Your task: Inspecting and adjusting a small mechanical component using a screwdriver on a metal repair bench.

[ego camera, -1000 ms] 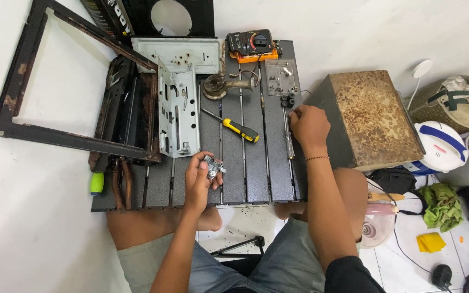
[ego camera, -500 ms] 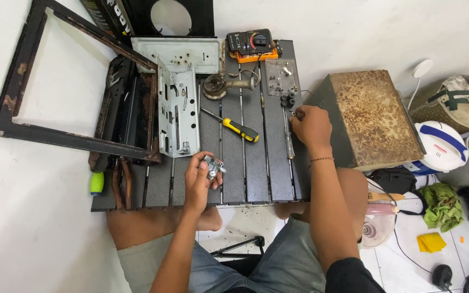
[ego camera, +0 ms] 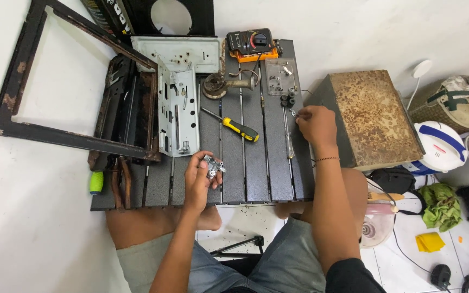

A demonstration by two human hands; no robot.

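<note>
My left hand (ego camera: 199, 182) holds a small silver metal valve part (ego camera: 213, 165) above the front of the dark slatted table (ego camera: 261, 173). My right hand (ego camera: 315, 123) rests near the table's right edge with its fingers pinched at a tiny piece (ego camera: 294, 113), just below a few small black knobs (ego camera: 287, 100). A yellow and black screwdriver (ego camera: 232, 125) lies between the two hands. A thin screwdriver (ego camera: 289, 142) lies below my right hand.
A grey metal bracket panel (ego camera: 177, 103), a burner part (ego camera: 216, 85) and a clear bag of small parts (ego camera: 280, 75) lie on the table. An orange multimeter (ego camera: 252, 44) sits at the back. A rusty box (ego camera: 375, 116) stands right; a black frame (ego camera: 39, 108) lies left.
</note>
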